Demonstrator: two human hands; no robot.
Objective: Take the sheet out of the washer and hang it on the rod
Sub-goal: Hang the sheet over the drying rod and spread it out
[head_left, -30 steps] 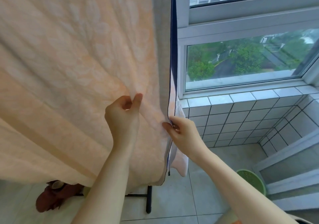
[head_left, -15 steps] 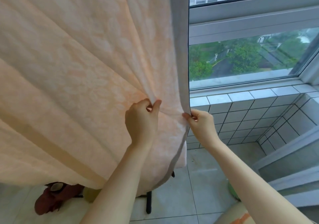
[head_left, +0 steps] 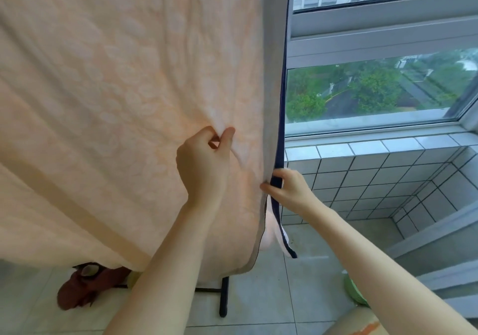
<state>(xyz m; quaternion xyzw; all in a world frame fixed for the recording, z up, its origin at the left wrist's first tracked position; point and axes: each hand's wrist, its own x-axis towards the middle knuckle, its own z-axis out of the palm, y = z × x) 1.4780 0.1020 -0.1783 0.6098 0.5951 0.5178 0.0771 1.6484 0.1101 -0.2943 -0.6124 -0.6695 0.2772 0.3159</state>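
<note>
Left hand (head_left: 204, 164) pinches a fold of the peach sheet (head_left: 103, 102) between thumb and fingers. Right hand (head_left: 289, 190), just beside it at 4 o'clock, grips the dark-trimmed side edge (head_left: 281, 128). This edge runs from 12 to 6 o'clock, and the hanging panel spreads toward 9 o'clock. The rod is out of view overhead. The window (head_left: 375, 89) lies beyond at 2 o'clock.

A flat's laundry balcony, high up: a window (head_left: 362, 41) is looking down on trees (head_left: 375, 90), white wall tiles (head_left: 362, 177) are lining it, a sheet (head_left: 103, 102) is hanging.
</note>
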